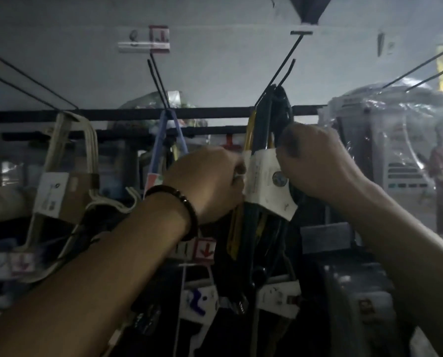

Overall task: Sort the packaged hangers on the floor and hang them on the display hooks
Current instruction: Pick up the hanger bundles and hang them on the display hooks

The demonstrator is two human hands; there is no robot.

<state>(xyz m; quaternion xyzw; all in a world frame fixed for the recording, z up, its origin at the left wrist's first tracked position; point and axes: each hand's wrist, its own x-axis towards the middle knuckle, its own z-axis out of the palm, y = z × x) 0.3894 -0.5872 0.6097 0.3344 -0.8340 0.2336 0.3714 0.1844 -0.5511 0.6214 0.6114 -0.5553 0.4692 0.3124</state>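
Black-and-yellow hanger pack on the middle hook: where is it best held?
Hold the hanger pack at its white label, one hand on each side edge. The label binds the bundle, which hangs upright from the hook.

Both hands up at the rack: the left hand [210, 181] and the right hand [315, 163] grip the white label sleeve [265, 184] of a black-and-yellow hanger bundle [261, 130], which hangs from a dark double-prong display hook [279, 70]. Cream hangers [68, 161] dangle far left.
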